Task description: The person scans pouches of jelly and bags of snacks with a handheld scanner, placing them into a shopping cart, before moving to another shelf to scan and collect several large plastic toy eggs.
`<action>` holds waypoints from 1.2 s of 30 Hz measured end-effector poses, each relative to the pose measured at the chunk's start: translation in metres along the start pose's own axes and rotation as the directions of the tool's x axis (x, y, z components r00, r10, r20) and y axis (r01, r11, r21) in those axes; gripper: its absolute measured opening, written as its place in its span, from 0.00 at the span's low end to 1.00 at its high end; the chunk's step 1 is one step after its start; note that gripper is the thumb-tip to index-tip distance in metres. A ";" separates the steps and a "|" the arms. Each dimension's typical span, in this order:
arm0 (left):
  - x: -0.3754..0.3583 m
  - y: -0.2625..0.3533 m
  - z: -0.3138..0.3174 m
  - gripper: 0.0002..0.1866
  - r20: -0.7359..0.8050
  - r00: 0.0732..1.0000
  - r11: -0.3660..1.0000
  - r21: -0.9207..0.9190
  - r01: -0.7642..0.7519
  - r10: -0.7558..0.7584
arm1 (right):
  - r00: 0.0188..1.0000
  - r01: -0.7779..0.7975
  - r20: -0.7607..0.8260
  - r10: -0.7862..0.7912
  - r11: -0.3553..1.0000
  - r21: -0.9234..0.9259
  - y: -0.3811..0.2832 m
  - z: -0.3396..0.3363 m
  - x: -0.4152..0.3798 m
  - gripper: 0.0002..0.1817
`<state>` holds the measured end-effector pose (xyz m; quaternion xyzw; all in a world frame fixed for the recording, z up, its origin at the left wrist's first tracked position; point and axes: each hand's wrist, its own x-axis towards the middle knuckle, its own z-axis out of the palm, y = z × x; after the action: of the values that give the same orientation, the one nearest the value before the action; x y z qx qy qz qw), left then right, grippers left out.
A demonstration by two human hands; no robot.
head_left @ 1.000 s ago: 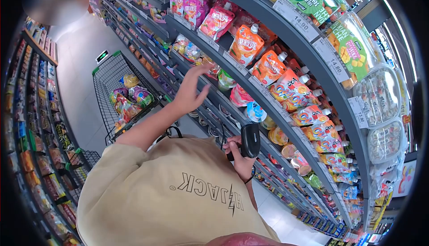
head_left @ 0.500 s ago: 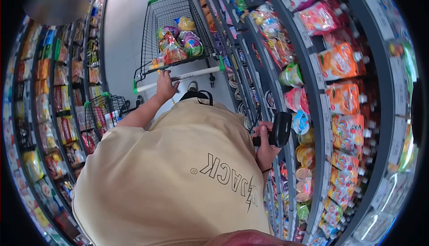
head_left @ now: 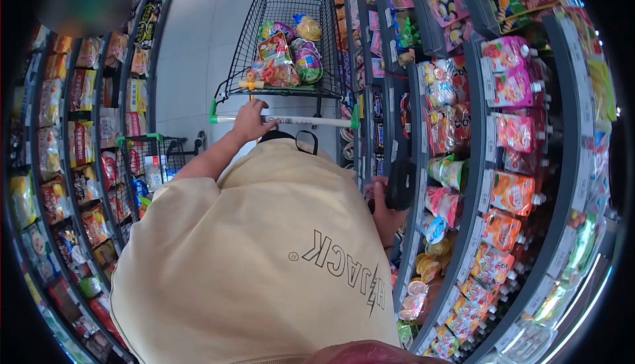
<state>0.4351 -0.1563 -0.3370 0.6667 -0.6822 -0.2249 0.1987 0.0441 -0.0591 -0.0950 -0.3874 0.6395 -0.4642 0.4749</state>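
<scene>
My left hand [head_left: 250, 121] grips the white handle [head_left: 311, 121] of a shopping cart, left of the handle's middle. Ahead of it, the black wire cart [head_left: 241, 66] with green corners carries several colourful packages, among them a red bag [head_left: 274, 48], a purple package [head_left: 307, 61] and a yellow round one [head_left: 308, 28]. Low on the right, beside the shelving, my right hand [head_left: 383, 210] is closed around a black handheld device [head_left: 401, 185] that looks like a barcode scanner. Part of its grip is hidden by the fingers.
Shelves of pouches and sweets [head_left: 512, 192] rise close on my right. Packaged snacks [head_left: 83, 146] line the left shelves. A second black wire basket or cart [head_left: 149, 140] holding goods stands at my left. Pale floor tiles [head_left: 188, 46] run along the aisle.
The cart and my left hand have shifted rightward in the view, and the shelves have slid past. My right hand still holds the scanner, slightly further left in view.
</scene>
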 end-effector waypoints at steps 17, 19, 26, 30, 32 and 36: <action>0.044 -0.097 -0.046 0.18 0.304 0.915 0.954 -0.058 0.295 -0.265 | 0.988 0.022 0.126 0.093 0.715 -0.699 0.173 0.114 0.131 0.48; 0.052 -0.103 -0.053 0.17 0.302 0.916 0.948 -0.087 0.305 -0.266 | 0.961 0.255 0.242 -0.131 0.751 -0.609 0.186 0.121 0.128 0.56; 0.074 -0.112 -0.083 0.16 0.241 0.935 0.956 -0.072 0.285 -0.261 | 0.960 -0.016 0.203 0.195 0.759 -0.651 0.122 0.163 0.129 0.50; 0.081 -0.124 -0.086 0.17 0.175 0.968 0.982 -0.028 0.188 -0.180 | 0.965 0.017 0.218 0.148 0.789 -0.614 0.155 0.159 0.144 0.50; 0.091 -0.133 -0.082 0.19 0.158 0.974 0.986 0.034 0.160 -0.164 | 0.952 0.246 0.299 -0.065 0.744 -0.621 0.154 0.158 0.148 0.52; 0.147 -0.108 -0.086 0.22 -0.032 0.999 0.997 -0.075 -0.001 -0.001 | 0.967 0.021 0.234 0.097 0.890 -0.455 0.143 0.153 0.152 0.40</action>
<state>0.5681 -0.3080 -0.3325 0.6624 -0.6700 -0.2394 0.2345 0.1465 -0.1974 -0.2886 -0.5301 0.6724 -0.2401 0.4574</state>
